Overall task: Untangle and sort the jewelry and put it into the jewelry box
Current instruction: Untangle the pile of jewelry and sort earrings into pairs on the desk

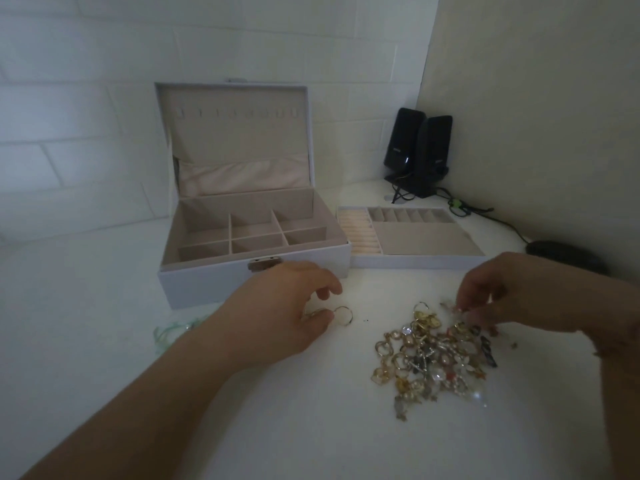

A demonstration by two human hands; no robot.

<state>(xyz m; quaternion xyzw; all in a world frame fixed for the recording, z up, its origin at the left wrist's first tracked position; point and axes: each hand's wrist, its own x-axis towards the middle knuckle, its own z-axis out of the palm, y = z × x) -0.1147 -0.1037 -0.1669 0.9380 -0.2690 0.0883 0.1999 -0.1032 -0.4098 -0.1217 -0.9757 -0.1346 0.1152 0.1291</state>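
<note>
Left forearm angled in, left hand point(277, 313) pinching ring point(343, 315), right hand point(512, 292) pinching from jewelry pile point(433, 355).

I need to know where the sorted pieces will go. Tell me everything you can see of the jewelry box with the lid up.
The jewelry box is pale grey-white outside, lined in what looks like beige velvet. Its lid stands open and upright, with a row of small hooks near the top and a gathered pocket below. The base is split by dividers into six visible compartments, all empty. A metal clasp sits on the front wall. It rests on the white table; a separate tray lies against its right side.
</note>
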